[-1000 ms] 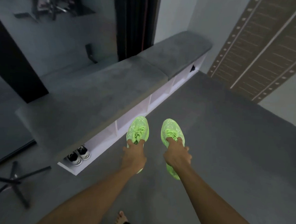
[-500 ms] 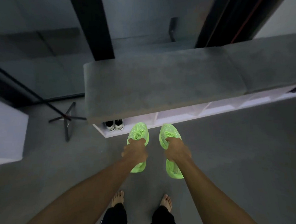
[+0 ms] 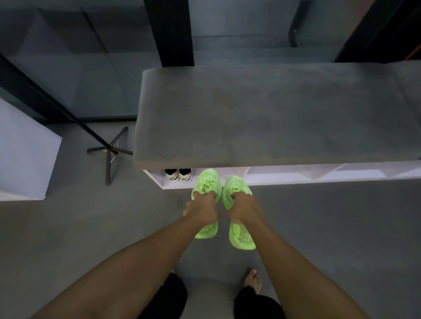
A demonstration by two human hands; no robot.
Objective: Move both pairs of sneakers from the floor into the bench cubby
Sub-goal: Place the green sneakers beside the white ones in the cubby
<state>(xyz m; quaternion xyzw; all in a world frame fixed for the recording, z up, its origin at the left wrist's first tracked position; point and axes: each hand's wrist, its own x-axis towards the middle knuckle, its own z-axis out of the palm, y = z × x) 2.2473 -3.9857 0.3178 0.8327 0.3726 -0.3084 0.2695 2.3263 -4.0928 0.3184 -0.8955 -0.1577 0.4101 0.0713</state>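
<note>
At frame centre, your left hand [image 3: 201,209] and right hand [image 3: 241,208] each grip one green sneaker [image 3: 209,183], toes at the cubby [image 3: 228,176] mouth. The black-and-white pair [image 3: 178,174] already sits inside, left of them; the green pair remains.

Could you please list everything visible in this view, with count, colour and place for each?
Green sneakers: two, neon green, one in each hand, toes at the cubby opening.
Black-and-white sneakers: two, inside the leftmost bench cubby.
Bench cushion: one, grey, atop the white cubbies.
Stand: one, black, cross-shaped base on the floor left of the bench.
White block: one, far left.
Floor: grey.
Left hand: gripping the left green sneaker.
Right hand: gripping the right green sneaker.
Bare feet: two, bottom edge.
</note>
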